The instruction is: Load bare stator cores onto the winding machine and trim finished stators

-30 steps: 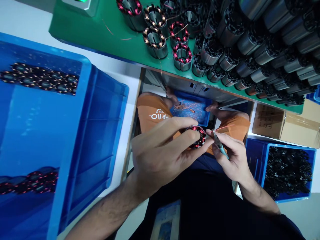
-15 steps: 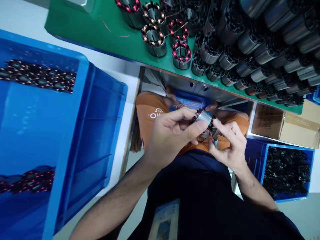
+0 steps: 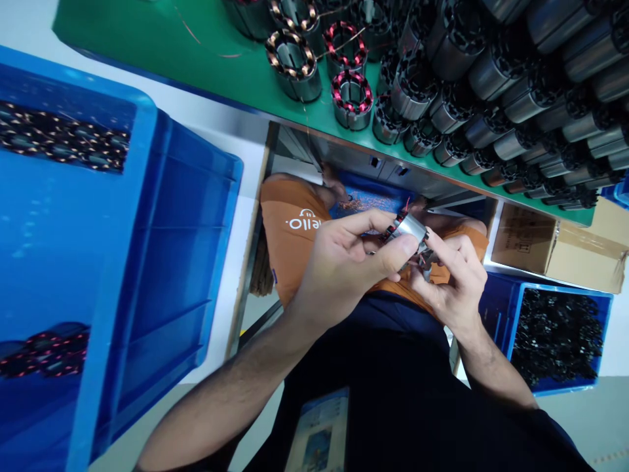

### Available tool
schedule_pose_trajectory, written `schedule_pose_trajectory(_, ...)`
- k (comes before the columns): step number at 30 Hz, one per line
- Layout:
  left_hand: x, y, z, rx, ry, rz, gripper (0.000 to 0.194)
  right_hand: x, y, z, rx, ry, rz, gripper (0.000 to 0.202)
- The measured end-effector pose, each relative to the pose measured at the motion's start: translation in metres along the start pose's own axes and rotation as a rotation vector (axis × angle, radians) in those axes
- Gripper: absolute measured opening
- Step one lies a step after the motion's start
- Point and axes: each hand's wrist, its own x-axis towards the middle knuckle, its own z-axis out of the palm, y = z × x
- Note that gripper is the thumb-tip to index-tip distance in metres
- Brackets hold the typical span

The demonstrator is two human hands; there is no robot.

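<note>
Over my lap, my left hand (image 3: 344, 262) is closed around a silver motor stator (image 3: 411, 229), thumb along its metal side and fingers behind. Dark slotted ends and red windings show on the stator, and a short red wire sticks up from its far end. My right hand (image 3: 455, 275) is at the stator's right end, its index finger touching the rim. Between its thumb and fingers is a small metal hand tool (image 3: 426, 267) with a blue-grey part. My fingers cover most of that tool, so its exact kind is unclear.
On the green tabletop (image 3: 147, 52) stand red-wound stators (image 3: 352, 99), copper-wound stators (image 3: 293, 64) and rows of bare stators (image 3: 455, 105). A blue bin (image 3: 191, 242) with wound stators is at left. At right are a carton (image 3: 584, 246) and a blue crate (image 3: 605, 341) of black parts.
The stator and both hands have shifted slightly right, and the stator's red wire end shows higher. The whole view has moved a little. Both hands keep their hold.
</note>
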Motion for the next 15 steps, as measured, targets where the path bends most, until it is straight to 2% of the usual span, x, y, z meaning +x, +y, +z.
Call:
schedule_pose_trajectory(5,0.002,-0.004,0.002,-0.006,0.007,0.003,0.025,-0.001,0.005,-0.001,0.087,-0.028,0.048,0.053)
schedule_pose_trajectory(8,0.002,-0.009,0.004,-0.008,0.067,0.018,0.031,0.003,0.010,-0.002,0.121,-0.115,0.091,0.053)
schedule_pose_trajectory(10,0.002,-0.010,-0.005,0.006,0.138,0.028,0.038,0.005,0.014,-0.002,0.128,-0.207,0.119,0.056)
schedule_pose_trajectory(12,-0.002,-0.004,-0.030,0.062,0.222,0.050,0.042,0.007,0.021,-0.002,0.117,-0.287,0.123,0.059)
schedule_pose_trajectory(13,-0.006,0.002,-0.050,0.110,0.269,0.073,0.043,0.006,0.025,-0.002,0.114,-0.313,0.113,0.060)
schedule_pose_trajectory(15,-0.025,0.021,-0.104,0.263,0.378,0.145,0.044,0.003,0.037,-0.001,0.108,-0.329,0.095,0.060)
